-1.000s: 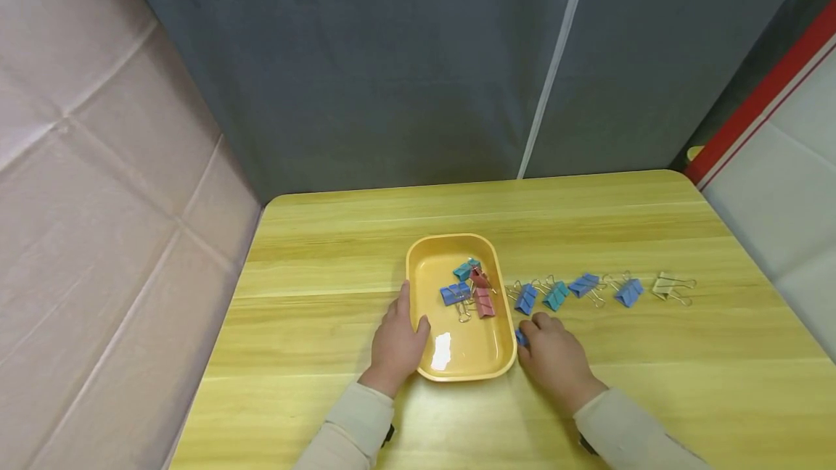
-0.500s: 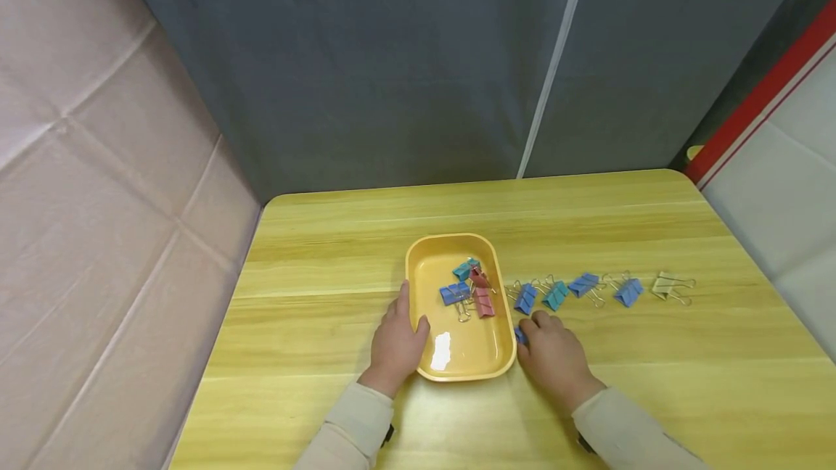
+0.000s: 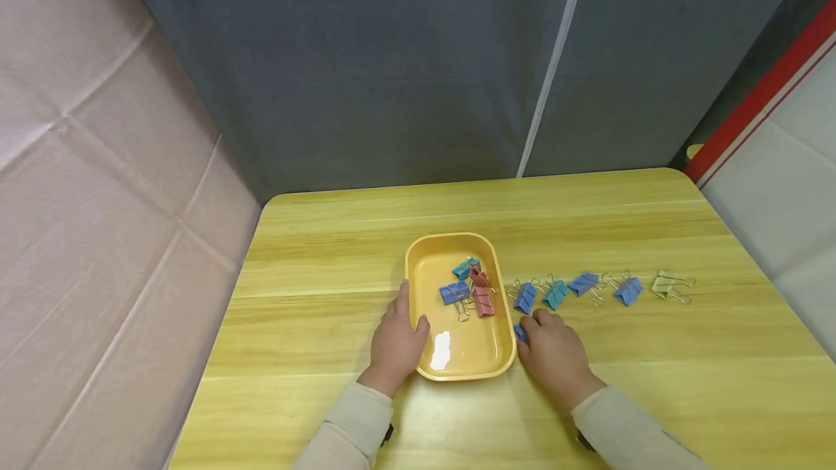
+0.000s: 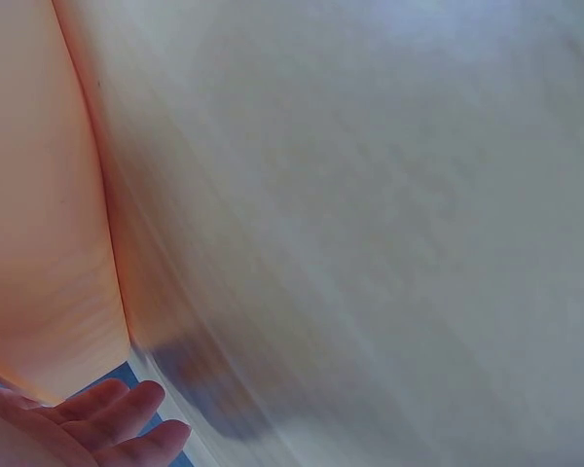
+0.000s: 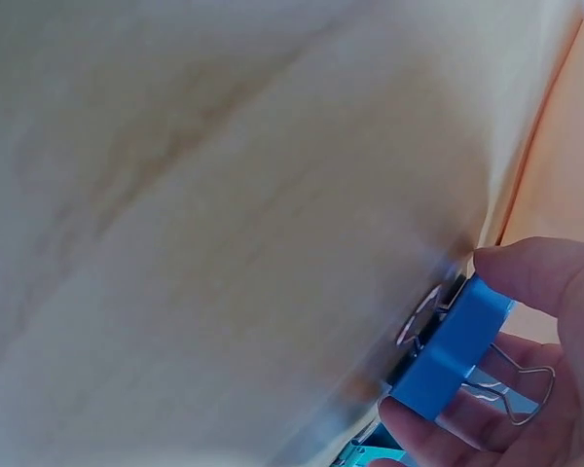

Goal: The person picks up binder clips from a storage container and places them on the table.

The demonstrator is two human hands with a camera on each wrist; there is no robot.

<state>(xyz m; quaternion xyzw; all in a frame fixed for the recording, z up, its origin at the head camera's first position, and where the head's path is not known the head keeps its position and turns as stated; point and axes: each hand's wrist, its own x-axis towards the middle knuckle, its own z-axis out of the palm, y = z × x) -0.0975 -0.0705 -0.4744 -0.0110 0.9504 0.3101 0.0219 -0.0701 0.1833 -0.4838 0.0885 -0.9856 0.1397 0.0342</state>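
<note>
My left hand [image 3: 397, 345] holds the left side of a yellow plastic tray [image 3: 460, 372], thumb over the rim and fingers along the outer wall. In the left wrist view its fingers [image 4: 127, 420] lie beside the tray wall [image 4: 44, 214]. Against the tray's right side, my right hand [image 3: 555, 355] pinches a blue binder clip [image 5: 453, 350] between thumb and fingertips, low over the table. Inside the tray lie a blue clip [image 3: 454, 293], a teal clip [image 3: 465, 268], and red and pink clips [image 3: 483, 302].
Right of the tray, a row of binder clips runs across the wooden table [image 3: 313, 274]: blue [image 3: 525, 298], teal [image 3: 555, 295], two more blue ones, then a cream clip [image 3: 662, 284]. A dark grey curtain [image 3: 392, 78] hangs behind the table's far edge.
</note>
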